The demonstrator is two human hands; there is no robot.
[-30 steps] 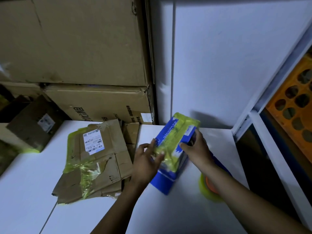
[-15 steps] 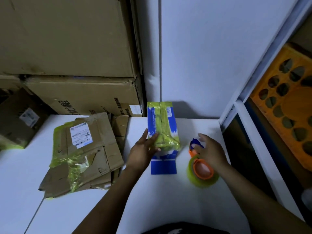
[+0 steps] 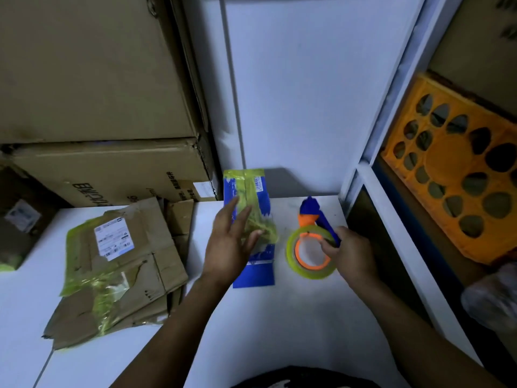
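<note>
From the head camera: my left hand (image 3: 229, 247) lies flat on the blue box (image 3: 253, 275), fingers straight and spread over its yellow-green tape, gripping nothing. The box lies at the far edge of the tabletop (image 3: 265, 326), its far end by the wall. Just right of it, near the far right corner, my right hand (image 3: 352, 253) curls round the tape dispenser (image 3: 292, 247), fingertips hooked over the roll's rim beside the blue handle. Flattened cardboard (image 3: 126, 261) lies towards the left edge, below stacked cartons (image 3: 98, 79). An orange crate (image 3: 453, 175) sits beyond the right edge.
</note>
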